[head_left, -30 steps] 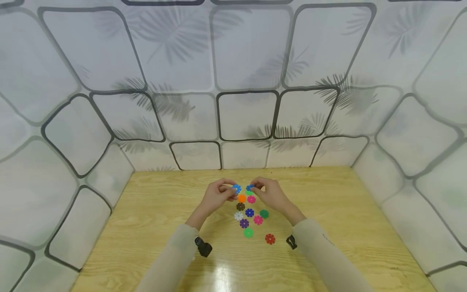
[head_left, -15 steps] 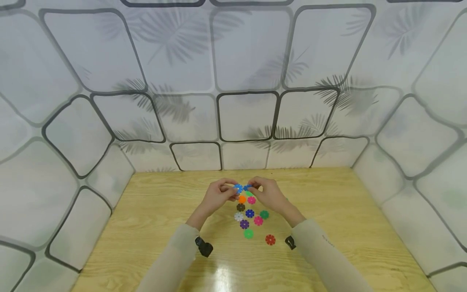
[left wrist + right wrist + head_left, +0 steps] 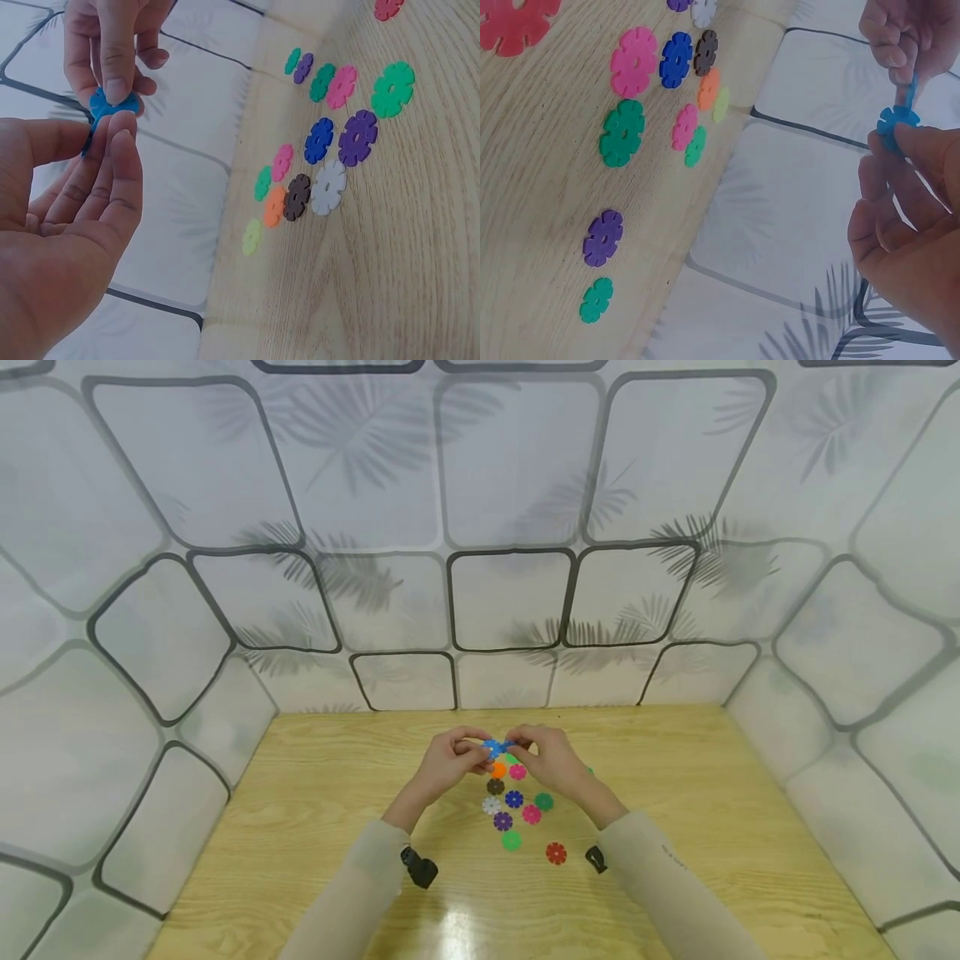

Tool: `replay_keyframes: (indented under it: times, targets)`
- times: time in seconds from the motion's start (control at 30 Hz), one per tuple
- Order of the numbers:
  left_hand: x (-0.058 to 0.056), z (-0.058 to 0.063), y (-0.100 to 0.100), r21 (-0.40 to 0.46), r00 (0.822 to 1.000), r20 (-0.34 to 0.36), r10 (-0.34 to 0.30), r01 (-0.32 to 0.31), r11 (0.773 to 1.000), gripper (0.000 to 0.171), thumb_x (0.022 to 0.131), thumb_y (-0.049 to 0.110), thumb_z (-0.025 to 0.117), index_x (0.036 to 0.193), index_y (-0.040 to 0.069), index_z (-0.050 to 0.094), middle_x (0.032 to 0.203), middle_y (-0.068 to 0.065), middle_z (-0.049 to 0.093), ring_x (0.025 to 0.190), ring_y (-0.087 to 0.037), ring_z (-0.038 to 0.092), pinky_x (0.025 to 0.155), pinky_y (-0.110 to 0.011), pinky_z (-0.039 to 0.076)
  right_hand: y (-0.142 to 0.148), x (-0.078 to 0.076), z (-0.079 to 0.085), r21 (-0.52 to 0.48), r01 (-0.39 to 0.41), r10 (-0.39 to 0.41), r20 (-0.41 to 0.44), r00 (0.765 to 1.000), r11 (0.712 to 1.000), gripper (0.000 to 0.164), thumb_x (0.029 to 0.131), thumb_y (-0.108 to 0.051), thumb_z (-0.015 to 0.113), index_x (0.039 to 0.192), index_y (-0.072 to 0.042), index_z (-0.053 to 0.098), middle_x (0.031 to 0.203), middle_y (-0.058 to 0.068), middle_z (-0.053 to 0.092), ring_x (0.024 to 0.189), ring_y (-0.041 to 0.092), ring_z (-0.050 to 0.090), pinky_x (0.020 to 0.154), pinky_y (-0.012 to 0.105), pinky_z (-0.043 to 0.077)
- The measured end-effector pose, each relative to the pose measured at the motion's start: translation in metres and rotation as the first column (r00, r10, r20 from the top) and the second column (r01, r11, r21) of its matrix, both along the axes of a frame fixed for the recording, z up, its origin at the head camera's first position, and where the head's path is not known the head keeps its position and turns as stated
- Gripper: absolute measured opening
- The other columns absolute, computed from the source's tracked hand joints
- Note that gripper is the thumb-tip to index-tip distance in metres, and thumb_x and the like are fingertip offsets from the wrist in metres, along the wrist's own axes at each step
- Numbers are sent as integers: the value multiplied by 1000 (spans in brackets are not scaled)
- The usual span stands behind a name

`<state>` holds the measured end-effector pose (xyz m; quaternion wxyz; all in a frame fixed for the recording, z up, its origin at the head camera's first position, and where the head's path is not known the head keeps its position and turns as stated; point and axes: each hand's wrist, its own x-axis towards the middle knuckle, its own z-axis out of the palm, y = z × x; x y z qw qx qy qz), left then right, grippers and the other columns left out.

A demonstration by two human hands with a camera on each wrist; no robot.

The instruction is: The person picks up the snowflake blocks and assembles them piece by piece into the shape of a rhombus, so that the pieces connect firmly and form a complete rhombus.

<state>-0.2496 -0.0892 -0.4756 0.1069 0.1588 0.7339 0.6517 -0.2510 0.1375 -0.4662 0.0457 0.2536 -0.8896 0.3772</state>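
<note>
Just above the table, my left hand (image 3: 447,758) pinches a light blue notched interlocking disc (image 3: 492,749) between thumb and fingers. My right hand (image 3: 553,760) grips a second blue interlocking disc (image 3: 898,120), thumb flat on its face. The two discs meet at their edges and stand crosswise to each other; in the left wrist view the left hand's one shows almost edge-on. Fingertips cover much of both. Below the hands lie an orange disc (image 3: 498,770), a pink disc (image 3: 517,772) and a brown disc (image 3: 495,786).
More flat discs lie loose on the wooden table (image 3: 315,860): a white disc (image 3: 328,187), a dark blue disc (image 3: 513,799), a red disc (image 3: 556,853) and several others. Patterned fabric walls (image 3: 510,602) enclose the table at the back and both sides.
My right hand has moved a little left with its blue disc, closing the gap until the two blue discs meet. My left hand has stayed almost still.
</note>
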Motion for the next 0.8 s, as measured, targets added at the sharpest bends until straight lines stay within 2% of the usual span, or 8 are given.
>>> replay_keyframes:
  times: [0.1, 0.17, 0.27, 0.4, 0.6, 0.7, 0.8]
  targets:
    - [0, 1, 0, -1, 1000, -1, -3, 3, 1000, 29, 106, 8, 63, 133, -3, 65, 108, -36, 73, 94, -38, 78, 93, -56, 63, -1, 0, 0, 4, 2, -2, -23, 1000, 1000, 10, 104, -12, 68, 110, -13, 75, 98, 4, 75, 85, 12, 65, 74, 28, 56]
    - [0, 1, 0, 8, 1000, 4, -6, 6, 1000, 29, 106, 8, 62, 133, -3, 65, 110, -37, 73, 94, -37, 78, 95, -61, 61, -3, 1, -1, 0, 4, -4, -48, 999, 1000, 10, 104, -11, 67, 110, -12, 76, 97, 3, 76, 84, 11, 65, 74, 28, 57]
    - [0, 1, -1, 25, 1000, 11, -11, 10, 1000, 29, 106, 8, 62, 133, -4, 64, 112, -36, 73, 90, -25, 79, 97, -64, 59, -5, 2, -2, -12, 1, -2, -104, 995, 1000, 12, 104, -9, 67, 109, -10, 77, 96, 4, 77, 81, 10, 64, 73, 27, 58]
    - [1, 2, -1, 45, 1000, 27, -12, 11, 999, 29, 106, 6, 61, 133, -6, 63, 112, -33, 74, 86, -13, 78, 98, -62, 59, -8, 3, -5, -40, -6, -2, -192, 981, 999, 13, 102, -5, 68, 109, -5, 79, 96, 9, 78, 77, 14, 65, 68, 27, 56]
    - [1, 4, -2, 60, 1000, 19, -15, 14, 998, 27, 105, 3, 62, 129, -9, 63, 107, -29, 77, 82, -10, 77, 94, -57, 63, -10, 4, -11, -84, 10, -33, -277, 960, 996, 19, 97, -1, 73, 114, 2, 80, 99, 15, 80, 80, 22, 72, 66, 27, 59]
    - [1, 4, -2, 64, 1000, 15, -25, 24, 998, 27, 105, 3, 62, 128, -10, 63, 105, -29, 77, 81, -11, 77, 90, -52, 65, -12, 4, -12, -74, 10, -32, -299, 954, 997, 20, 95, -1, 75, 114, 4, 79, 96, 14, 79, 79, 23, 72, 65, 27, 60]
    - [2, 3, -2, 67, 999, 23, -29, 27, 997, 27, 105, 3, 62, 128, -11, 62, 105, -30, 77, 80, -11, 77, 91, -53, 65, -13, 6, -11, -60, 2, -20, -299, 954, 998, 21, 94, 0, 75, 114, 5, 79, 94, 14, 78, 78, 23, 71, 66, 27, 59]
